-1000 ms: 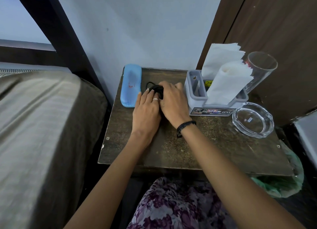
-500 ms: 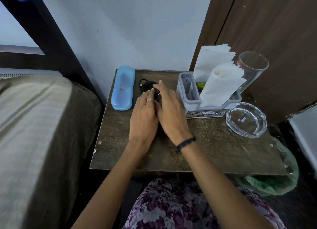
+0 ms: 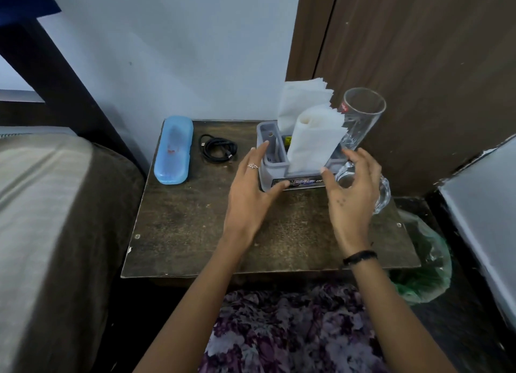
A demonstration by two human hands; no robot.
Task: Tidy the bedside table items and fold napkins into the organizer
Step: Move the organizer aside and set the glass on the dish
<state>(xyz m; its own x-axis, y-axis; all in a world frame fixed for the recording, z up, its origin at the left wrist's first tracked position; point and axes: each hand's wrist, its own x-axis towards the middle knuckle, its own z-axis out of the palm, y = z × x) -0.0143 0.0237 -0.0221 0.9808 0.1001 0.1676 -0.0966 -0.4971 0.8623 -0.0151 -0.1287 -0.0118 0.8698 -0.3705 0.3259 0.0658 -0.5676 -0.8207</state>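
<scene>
A grey organizer (image 3: pixel 268 160) stands at the back right of the dark wooden bedside table (image 3: pixel 195 233), with white folded napkins (image 3: pixel 312 138) upright in it. My left hand (image 3: pixel 251 193) is spread at the organizer's left side, thumb touching its front edge. My right hand (image 3: pixel 349 193) hovers open at its right side, fingers loosely bent, holding nothing. A coiled black cable (image 3: pixel 219 149) lies free left of the organizer. A blue case (image 3: pixel 174 149) lies beside the cable at the table's left.
A tall clear glass (image 3: pixel 363 118) leans behind the organizer by the brown door. A glass ashtray (image 3: pixel 382 193) sits partly hidden behind my right hand. A green plastic bag (image 3: pixel 424 272) hangs off the table's right. A bed lies to the left.
Both hands have left the black cable and moved right, spreading to either side of the grey organizer. The cable now lies uncovered and coiled.
</scene>
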